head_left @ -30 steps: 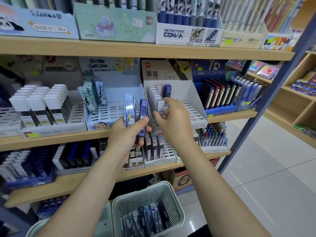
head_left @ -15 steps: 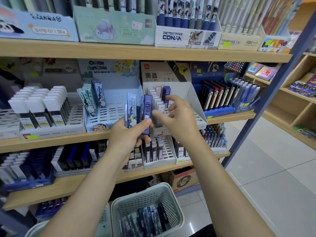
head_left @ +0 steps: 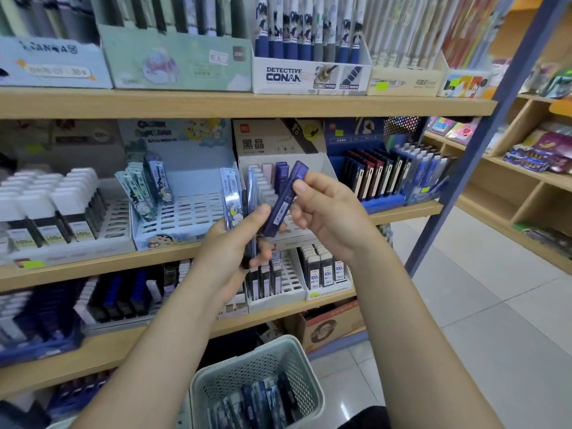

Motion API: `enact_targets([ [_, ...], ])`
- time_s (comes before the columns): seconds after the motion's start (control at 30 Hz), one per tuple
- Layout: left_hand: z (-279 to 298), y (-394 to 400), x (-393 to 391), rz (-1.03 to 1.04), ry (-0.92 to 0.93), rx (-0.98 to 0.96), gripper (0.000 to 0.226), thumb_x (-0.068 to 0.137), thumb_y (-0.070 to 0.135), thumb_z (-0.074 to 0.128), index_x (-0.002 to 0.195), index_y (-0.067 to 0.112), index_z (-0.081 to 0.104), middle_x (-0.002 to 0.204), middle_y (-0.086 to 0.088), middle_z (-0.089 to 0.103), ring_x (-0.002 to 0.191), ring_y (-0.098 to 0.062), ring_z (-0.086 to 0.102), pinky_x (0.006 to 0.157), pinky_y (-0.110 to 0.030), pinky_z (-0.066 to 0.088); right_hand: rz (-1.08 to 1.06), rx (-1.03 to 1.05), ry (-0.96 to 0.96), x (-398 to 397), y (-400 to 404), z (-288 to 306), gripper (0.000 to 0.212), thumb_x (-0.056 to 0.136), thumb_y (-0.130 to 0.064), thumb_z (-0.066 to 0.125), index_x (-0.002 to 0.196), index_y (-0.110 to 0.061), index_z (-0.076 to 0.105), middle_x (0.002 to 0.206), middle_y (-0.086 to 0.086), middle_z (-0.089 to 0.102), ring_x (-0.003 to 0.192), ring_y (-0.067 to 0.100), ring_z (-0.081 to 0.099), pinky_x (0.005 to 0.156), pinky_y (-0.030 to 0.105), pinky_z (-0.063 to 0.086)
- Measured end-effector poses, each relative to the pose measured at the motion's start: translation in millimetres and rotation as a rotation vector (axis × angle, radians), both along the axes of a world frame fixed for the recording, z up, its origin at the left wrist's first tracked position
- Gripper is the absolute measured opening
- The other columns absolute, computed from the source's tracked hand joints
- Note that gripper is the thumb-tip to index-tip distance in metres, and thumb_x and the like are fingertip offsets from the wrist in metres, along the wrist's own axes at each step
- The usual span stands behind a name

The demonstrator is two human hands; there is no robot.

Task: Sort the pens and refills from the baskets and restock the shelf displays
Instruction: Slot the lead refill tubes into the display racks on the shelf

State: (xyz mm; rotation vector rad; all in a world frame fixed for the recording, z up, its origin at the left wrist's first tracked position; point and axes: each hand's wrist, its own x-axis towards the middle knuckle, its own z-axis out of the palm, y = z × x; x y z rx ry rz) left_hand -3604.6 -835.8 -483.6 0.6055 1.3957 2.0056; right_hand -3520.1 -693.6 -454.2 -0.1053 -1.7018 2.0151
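A dark blue refill case (head_left: pixel 286 198) is held tilted in front of the white display box (head_left: pixel 322 168) on the middle shelf (head_left: pixel 402 209), its top end leaning toward that box. The right hand (head_left: pixel 328 212) pinches the case near its upper part between thumb and curled fingers. The left hand (head_left: pixel 229 243) touches its lower end with the thumb, and its fingers are wrapped round a small bunch of refill packs (head_left: pixel 240 199) that stand upright just left of the blue case; the packs are clear with a cartoon print, though how many there are is hard to tell.

Inside the white display box, pale and blue cases stand in rows behind the hands. Left of that box sits a light blue cartoon tray (head_left: pixel 185 218) with a few packs leaning in its back corner, and further left a tray of white-capped cases (head_left: pixel 55 205). Right of the white box is a blue stand (head_left: pixel 387 181) filled with dark and red cases. Above it, on the top shelf, a Detective Conan box (head_left: pixel 309 75) holds pens. Below it, on the floor, a pale mesh basket (head_left: pixel 257 363) holds more dark blue packs.
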Motion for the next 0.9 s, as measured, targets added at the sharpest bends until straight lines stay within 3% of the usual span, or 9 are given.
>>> enact_targets([
  [0.17, 1.5, 5.1, 8.0, -0.015, -0.051, 0.051, 0.029, 0.092, 0.017, 0.066, 0.115, 0.001, 0.064, 0.085, -0.01, 0.072, 0.052, -0.012, 0.053, 0.04, -0.017, 0.031, 0.011, -0.07, -0.012, 2.7, 1.5, -5.0, 0.029, 0.101, -0.01, 0.052, 0.124, 0.008, 0.057, 0.092, 0.013, 0.063, 0.064, 0.011, 0.056, 0.062, 0.021, 0.05],
  [0.27, 3.1, 5.8, 10.5, 0.064, -0.022, 0.01, 0.011, 0.09, 0.013, 0.07, 0.1, 0.01, 0.065, 0.088, -0.014, 0.071, 0.055, -0.015, 0.054, 0.042, -0.019, 0.032, -0.032, -0.067, -0.038, 1.7, -2.0, -5.8, 0.035, 0.096, -0.012, 0.061, 0.124, 0.009, 0.059, 0.095, 0.014, 0.065, 0.066, 0.012, 0.057, 0.062, 0.022, 0.05],
  [0.4, 7.3, 7.0, 17.0, 0.218, 0.084, -0.067, 0.01, 0.089, 0.006, 0.069, 0.089, 0.014, 0.063, 0.071, -0.007, 0.07, 0.051, -0.011, 0.052, 0.042, -0.018, 0.036, -0.097, 0.113, -0.097, 2.6, -6.5, -2.3, 0.011, 0.091, -0.004, 0.066, 0.101, -0.005, 0.069, 0.079, 0.006, 0.068, 0.062, 0.013, 0.059, 0.061, 0.025, 0.051],
  [0.53, 3.9, 16.1, 25.5, 0.326, 0.074, -0.098, 0.012, 0.089, 0.005, 0.067, 0.092, 0.015, 0.063, 0.078, -0.009, 0.071, 0.066, -0.022, 0.062, 0.061, -0.035, 0.049, -0.279, 0.287, -0.173, -5.8, -30.3, -4.7, 0.018, 0.093, 0.003, 0.058, 0.09, -0.011, 0.068, 0.074, -0.001, 0.071, 0.058, 0.006, 0.061, 0.054, 0.022, 0.05],
  [0.6, -4.9, 23.8, 28.7, 0.469, 0.078, -0.112, 0.009, 0.087, 0.01, 0.068, 0.089, 0.019, 0.065, 0.079, -0.004, 0.071, 0.073, -0.026, 0.066, 0.069, -0.04, 0.054, -0.498, 0.34, -0.143, -18.9, -54.7, -18.2, 0.023, 0.093, 0.001, 0.052, 0.086, -0.017, 0.065, 0.081, -0.001, 0.072, 0.068, 0.002, 0.066, 0.065, 0.026, 0.053],
  [0.67, -9.6, 26.9, 31.3, 0.566, 0.033, -0.078, 0.008, 0.084, 0.012, 0.069, 0.088, 0.019, 0.066, 0.078, 0.0, 0.071, 0.077, -0.026, 0.069, 0.073, -0.039, 0.055, -0.636, 0.201, -0.074, -30.4, -74.7, -30.1, 0.025, 0.091, 0.0, 0.048, 0.084, -0.018, 0.063, 0.083, 0.002, 0.071, 0.079, 0.009, 0.071, 0.078, 0.035, 0.056],
  [0.77, -9.1, 22.0, 30.9, 0.577, 0.002, -0.017, 0.015, 0.087, 0.008, 0.066, 0.085, 0.023, 0.063, 0.08, 0.003, 0.071, 0.079, -0.021, 0.07, 0.076, -0.036, 0.055, -0.634, -0.025, -0.005, -38.5, -85.8, -32.3, 0.027, 0.087, 0.003, 0.046, 0.077, -0.018, 0.061, 0.081, 0.01, 0.073, 0.081, 0.018, 0.071, 0.084, 0.04, 0.057],
  [0.9, -10.1, 5.7, 21.0, 0.492, 0.159, -0.124, 0.014, 0.092, 0.019, 0.068, 0.092, 0.032, 0.065, 0.088, 0.008, 0.074, 0.083, -0.011, 0.071, 0.073, -0.031, 0.057, -0.573, 0.121, -0.078, -42.1, -83.3, -31.3, 0.03, 0.086, 0.003, 0.047, 0.072, -0.019, 0.063, 0.073, -0.009, 0.068, 0.078, 0.013, 0.064, 0.078, 0.035, 0.054],
])
